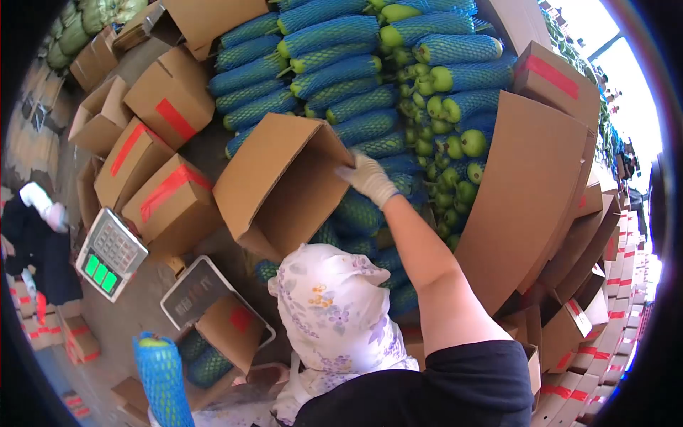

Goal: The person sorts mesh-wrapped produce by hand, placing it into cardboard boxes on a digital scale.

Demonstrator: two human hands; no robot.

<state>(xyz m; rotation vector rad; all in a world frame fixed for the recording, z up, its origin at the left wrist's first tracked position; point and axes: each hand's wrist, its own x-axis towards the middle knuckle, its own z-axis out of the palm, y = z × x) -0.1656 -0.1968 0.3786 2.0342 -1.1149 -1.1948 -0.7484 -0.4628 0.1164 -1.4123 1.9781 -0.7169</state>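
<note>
My right hand (pixel 371 180), in a white knit glove, is closed on the right rim of a tilted, open cardboard box (pixel 260 167). The inside of the box faces me, with no contents showing in the part I can see. Behind it lie rows of long green gourd-like vegetables (pixel 334 35) in blue netting. In front of me a person's head in a floral hood (pixel 331 313) covers the area below the box. My left hand does not show. One netted vegetable (pixel 162 384) stands upright at the lower left; whatever supports it is hidden.
Taped boxes (pixel 171 107) stand at the left, beside a scale display (pixel 112 252) and a dark platform with a pale rim (pixel 171 302). A box with netted vegetables (pixel 228 324) lies near it. Flat cardboard (pixel 523 192) leans at the right. Another person (pixel 43 242) is at the far left.
</note>
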